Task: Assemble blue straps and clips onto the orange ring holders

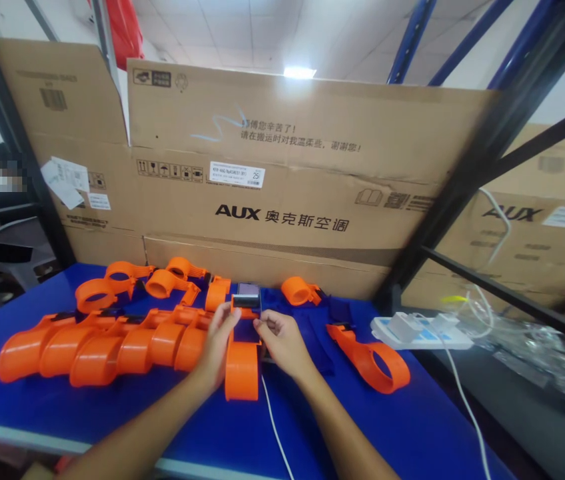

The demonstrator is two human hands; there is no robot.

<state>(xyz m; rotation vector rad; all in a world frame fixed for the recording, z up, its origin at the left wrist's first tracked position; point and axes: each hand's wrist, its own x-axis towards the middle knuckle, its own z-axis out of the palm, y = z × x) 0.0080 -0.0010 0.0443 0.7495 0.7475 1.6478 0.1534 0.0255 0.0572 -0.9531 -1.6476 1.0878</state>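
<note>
An orange curved plastic piece (241, 368) with a dark strap lies on the blue table (387, 427) in front of me. At its far end, a small dark device with a screen (247, 297) sits in an orange frame. My left hand (218, 343) rests along the piece's left side, its fingertips pinching the frame's left edge. My right hand (282, 340) is curled, fingers pinched at the frame's right edge. A thin white cable (273, 420) runs from under the piece toward me.
Several matching orange pieces (97, 343) lie in a row at left, with more behind (112, 287). Another piece (372, 360) lies at right, beside a white power strip (420, 330). Cardboard boxes (282, 173) wall off the back. Black shelf struts (462, 200) rise at right.
</note>
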